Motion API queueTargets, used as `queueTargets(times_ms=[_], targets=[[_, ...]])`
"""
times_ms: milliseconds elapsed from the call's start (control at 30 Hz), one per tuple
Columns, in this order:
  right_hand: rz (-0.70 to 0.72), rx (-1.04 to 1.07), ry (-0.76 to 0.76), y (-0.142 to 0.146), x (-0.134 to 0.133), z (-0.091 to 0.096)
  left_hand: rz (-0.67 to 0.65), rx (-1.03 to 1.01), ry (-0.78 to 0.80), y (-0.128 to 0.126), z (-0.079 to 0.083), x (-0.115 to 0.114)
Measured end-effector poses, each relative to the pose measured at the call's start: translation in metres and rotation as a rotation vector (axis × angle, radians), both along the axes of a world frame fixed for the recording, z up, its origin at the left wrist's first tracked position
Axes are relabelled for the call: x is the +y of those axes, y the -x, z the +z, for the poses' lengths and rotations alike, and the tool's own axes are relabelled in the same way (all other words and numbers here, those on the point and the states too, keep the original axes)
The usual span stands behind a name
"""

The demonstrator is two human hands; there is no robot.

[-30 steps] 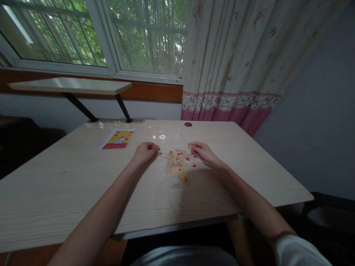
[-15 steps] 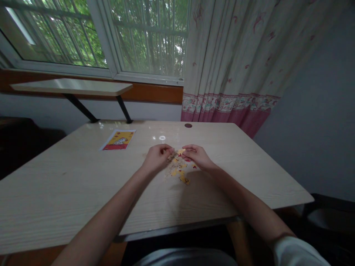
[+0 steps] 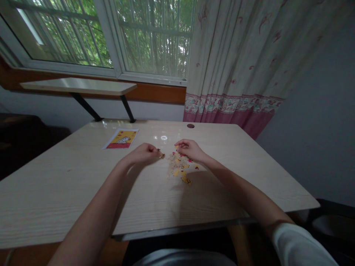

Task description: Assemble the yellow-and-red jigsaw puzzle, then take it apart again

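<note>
A loose heap of small yellow, red and pale puzzle pieces (image 3: 181, 168) lies on the light wooden table (image 3: 69, 184). My left hand (image 3: 144, 153) rests just left of the heap, fingers pinched on a small dark piece at its fingertips. My right hand (image 3: 189, 148) sits at the heap's far edge, fingers curled and pinched on a small yellow piece. The two hands are a short gap apart.
A yellow and red picture card (image 3: 121, 138) lies at the table's far left. A round cable hole (image 3: 190, 126) is near the far edge. A narrow shelf on black brackets (image 3: 80, 86) hangs under the window. A pink-bordered curtain (image 3: 233, 74) hangs at right.
Half a second ago my hands met over the heap's far side; now they have drawn apart, the left moving left with its piece. The view has shifted slightly.
</note>
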State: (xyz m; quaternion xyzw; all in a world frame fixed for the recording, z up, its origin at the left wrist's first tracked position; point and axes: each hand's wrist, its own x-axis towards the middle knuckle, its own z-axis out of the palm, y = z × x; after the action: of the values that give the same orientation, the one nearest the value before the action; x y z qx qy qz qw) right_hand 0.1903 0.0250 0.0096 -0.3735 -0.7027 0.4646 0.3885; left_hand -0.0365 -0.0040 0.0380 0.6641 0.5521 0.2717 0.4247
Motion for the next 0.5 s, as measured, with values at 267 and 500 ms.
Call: queueTargets(times_ms=[267,500], targets=[[0.039,-0.329,-0.106,0.032,0.037,-0.011,0.154,0.408,-0.336,0.021,-0.020,0.015],[-0.037,-0.566,-0.530,0.039,0.028,-0.008,0.188,0.271,-0.470,0.002,-0.028,0.020]])
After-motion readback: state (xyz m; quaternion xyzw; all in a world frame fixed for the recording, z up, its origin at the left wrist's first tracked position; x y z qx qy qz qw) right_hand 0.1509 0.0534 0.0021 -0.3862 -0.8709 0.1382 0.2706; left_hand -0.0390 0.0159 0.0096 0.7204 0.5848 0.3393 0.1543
